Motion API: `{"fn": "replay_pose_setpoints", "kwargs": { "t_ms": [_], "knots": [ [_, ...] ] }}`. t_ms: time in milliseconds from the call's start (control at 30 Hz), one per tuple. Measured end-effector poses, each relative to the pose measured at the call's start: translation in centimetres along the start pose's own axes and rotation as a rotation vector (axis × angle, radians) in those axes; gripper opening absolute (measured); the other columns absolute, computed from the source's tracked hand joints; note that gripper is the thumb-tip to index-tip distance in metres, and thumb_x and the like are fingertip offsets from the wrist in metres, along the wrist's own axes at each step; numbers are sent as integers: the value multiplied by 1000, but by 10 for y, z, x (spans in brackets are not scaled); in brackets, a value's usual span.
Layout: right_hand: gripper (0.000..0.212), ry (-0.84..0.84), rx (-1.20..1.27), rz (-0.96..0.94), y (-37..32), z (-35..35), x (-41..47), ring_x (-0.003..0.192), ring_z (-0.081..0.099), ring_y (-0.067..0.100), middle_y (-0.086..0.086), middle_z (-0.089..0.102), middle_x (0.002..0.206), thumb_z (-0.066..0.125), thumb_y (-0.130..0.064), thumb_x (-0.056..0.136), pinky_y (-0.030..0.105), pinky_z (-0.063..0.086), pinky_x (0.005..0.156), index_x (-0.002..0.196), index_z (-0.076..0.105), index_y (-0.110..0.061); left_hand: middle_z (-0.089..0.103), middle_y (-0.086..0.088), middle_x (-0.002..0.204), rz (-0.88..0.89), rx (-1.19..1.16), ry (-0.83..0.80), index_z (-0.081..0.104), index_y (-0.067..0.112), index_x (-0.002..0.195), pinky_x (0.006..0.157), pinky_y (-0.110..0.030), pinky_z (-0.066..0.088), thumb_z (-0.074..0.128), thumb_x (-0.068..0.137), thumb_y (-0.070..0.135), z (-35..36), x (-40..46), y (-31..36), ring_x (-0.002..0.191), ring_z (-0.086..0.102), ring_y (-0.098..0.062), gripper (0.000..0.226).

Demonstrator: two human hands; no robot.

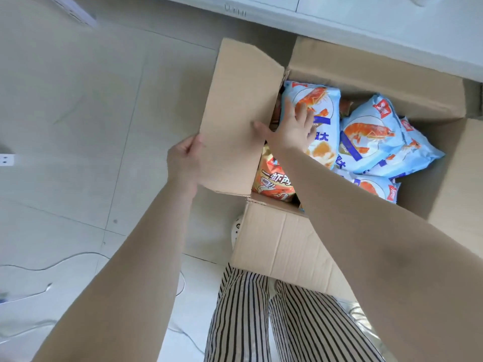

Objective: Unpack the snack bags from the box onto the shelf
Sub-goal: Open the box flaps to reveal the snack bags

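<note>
— Down on the tiled floor (78, 126), what sits in front of the person?
— One open cardboard box (287, 246), pushed up against a white shelf (392, 30) at the top of the view. Its left flap (235, 113) stands raised.
— Which hand has that flap?
— The left hand (184, 163). Its arm reaches forward from the lower left, and the fingers curl round the flap's outer edge, thumb on the near face, gripping the cardboard.
— And the right hand (292, 126)?
— Its arm crosses over the box's near wall. The hand is inside the opening, fingers straight and spread, palm lying flat on a blue snack bag (322, 100) printed with a shrimp. It grasps nothing; it only touches the bag.
— Where are the other bags?
— All inside the box. At least 3 more blue bags (371, 137) lie tilted to the right, and an orange bag (271, 178) shows beneath the raised flap.
— Anything else?
— Striped trousers (248, 314) below the box, and a thin cable (39, 267) trailing across the floor.
</note>
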State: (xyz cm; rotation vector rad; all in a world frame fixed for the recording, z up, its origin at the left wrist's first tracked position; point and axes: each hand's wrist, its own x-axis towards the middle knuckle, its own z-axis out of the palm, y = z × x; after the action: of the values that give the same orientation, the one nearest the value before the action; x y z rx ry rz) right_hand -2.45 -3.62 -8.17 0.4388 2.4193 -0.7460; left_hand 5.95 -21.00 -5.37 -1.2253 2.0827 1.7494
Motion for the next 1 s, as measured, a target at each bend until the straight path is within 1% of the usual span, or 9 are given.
{"fn": "replay_pose_setpoints", "kwargs": {
  "t_ms": [67,133,200,267,433,500,600,833,1000],
  "knots": [
    [98,19,-41,55,3,14,6,151,-10,26,5,-3,165,62,-64,81,51,-1,120,156,8,-32,60,-9,118,50,469,150,55,16,130,92,-33,42,53,94,22,11,18,-19,105,58,-24,36],
    [97,48,-107,71,8,26,11,151,-13,27,6,-8,165,60,-67,80,51,-2,120,156,9,-33,20,-12,158,59,815,129,14,17,153,116,-46,15,54,92,38,32,21,-39,145,21,-26,76],
    [92,90,-156,51,13,36,15,150,-15,28,6,-11,164,58,-71,79,51,-4,119,154,16,-38,-9,-17,160,109,889,33,-4,13,153,117,-51,1,44,88,60,59,11,-55,148,-6,-30,94],
    [87,121,-177,36,17,42,17,150,-16,29,6,-12,164,57,-73,78,51,-4,119,152,22,-43,-15,-18,159,146,920,-104,-8,15,153,116,-50,2,41,85,66,83,-2,-69,148,-10,-31,98],
    [73,201,-211,13,24,52,20,150,-14,30,7,-10,165,59,-68,79,51,-2,119,145,35,-49,25,-6,158,158,569,-307,15,21,153,114,-28,22,45,100,29,100,2,-88,144,27,-20,62],
    [68,232,-208,11,24,55,21,151,-12,31,7,-8,165,60,-65,80,52,-1,119,143,38,-51,42,1,149,157,377,-341,25,23,152,102,-12,32,44,100,18,98,1,-90,130,44,-8,55],
    [62,244,-203,12,24,58,23,150,-12,31,7,-8,165,58,-60,83,52,-1,119,142,39,-52,53,7,138,160,285,-323,35,23,148,86,4,30,42,100,13,99,-3,-89,116,49,2,50],
    [69,90,-120,-6,18,29,10,151,-11,28,7,-8,165,54,-60,89,50,1,119,150,25,-45,51,3,142,155,469,-335,34,25,149,95,-8,30,46,99,20,96,2,-81,128,49,-14,51],
    [59,306,275,-26,62,-22,-14,140,30,24,4,35,153,63,-45,89,40,28,112,143,43,-33,43,-17,142,261,751,-34,35,11,147,106,-35,30,53,95,30,107,-13,-51,132,40,-32,58]
  ]
}}
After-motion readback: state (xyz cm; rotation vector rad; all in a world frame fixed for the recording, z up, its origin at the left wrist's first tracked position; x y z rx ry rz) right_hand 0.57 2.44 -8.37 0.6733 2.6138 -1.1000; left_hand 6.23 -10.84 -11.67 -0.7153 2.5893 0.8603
